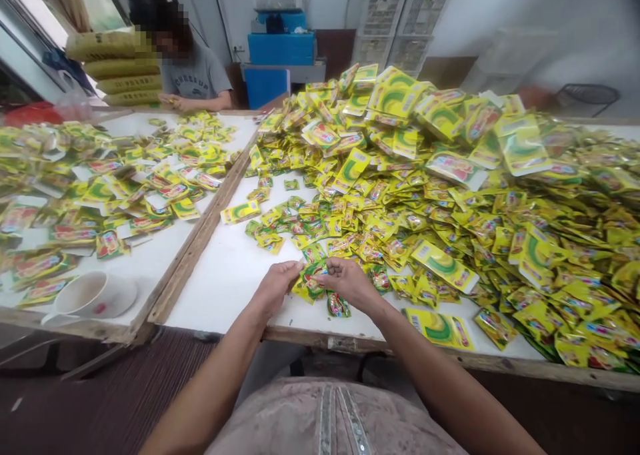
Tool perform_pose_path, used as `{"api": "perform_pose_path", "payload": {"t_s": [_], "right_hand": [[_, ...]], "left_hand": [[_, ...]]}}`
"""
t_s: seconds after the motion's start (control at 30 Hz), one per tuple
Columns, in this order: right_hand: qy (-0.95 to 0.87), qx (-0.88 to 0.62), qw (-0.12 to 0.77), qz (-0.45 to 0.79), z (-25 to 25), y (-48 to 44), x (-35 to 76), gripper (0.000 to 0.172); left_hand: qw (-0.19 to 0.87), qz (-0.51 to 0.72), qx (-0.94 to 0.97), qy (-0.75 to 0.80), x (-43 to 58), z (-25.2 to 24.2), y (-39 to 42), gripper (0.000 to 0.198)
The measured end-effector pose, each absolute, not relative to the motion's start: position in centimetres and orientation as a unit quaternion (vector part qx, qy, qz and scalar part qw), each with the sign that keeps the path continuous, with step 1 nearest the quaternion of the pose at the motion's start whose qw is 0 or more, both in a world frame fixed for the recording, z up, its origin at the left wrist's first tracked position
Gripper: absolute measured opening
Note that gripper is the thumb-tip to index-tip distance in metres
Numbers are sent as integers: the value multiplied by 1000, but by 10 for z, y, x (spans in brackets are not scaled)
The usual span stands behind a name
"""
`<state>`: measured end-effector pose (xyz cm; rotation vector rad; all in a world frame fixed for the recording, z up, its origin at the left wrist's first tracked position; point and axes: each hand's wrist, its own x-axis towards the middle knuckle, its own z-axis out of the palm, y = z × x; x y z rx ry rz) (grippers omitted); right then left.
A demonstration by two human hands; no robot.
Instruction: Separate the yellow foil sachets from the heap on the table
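Note:
My left hand (274,286) and my right hand (349,283) meet near the front edge of a white table (220,288). Both pinch a small bunch of green and yellow sachets (311,279) held between them, just above the tabletop. A small sachet (338,304) lies under my right hand. Behind my hands rises a big heap of yellow and green sachets (450,175), small ones in front and larger packets on top and to the right.
A second white table (150,262) at left carries more scattered sachets, with a white cup on a saucer (85,295) near its front. A person in a grey shirt (195,75) sits at its far end. Blue boxes (280,45) and stacked crates stand behind.

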<state>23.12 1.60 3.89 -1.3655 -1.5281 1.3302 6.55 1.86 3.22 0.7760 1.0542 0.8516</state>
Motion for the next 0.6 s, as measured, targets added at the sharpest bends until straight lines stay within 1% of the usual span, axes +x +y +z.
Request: {"api": "perform_pose_path", "payload": {"t_s": [0.07, 0.13, 0.2, 0.33, 0.47, 0.6], "right_hand": [[-528, -533, 400, 527, 38, 12, 236, 44], [-459, -536, 459, 540, 35, 7, 241, 44], [-405, -532, 496, 555, 33, 1, 245, 40], [-353, -512, 536, 571, 28, -9, 252, 32], [-318, -501, 556, 582, 26, -19, 263, 36], [-329, -459, 547, 618, 36, -35, 285, 39]], "left_hand": [[701, 394, 347, 483, 70, 37, 20, 38], [670, 425, 339, 506, 75, 36, 20, 39], [636, 471, 326, 517, 84, 34, 18, 36], [638, 513, 319, 478, 109, 33, 9, 33], [660, 493, 337, 455, 131, 41, 4, 39], [711, 443, 344, 424, 157, 48, 8, 44]]}}
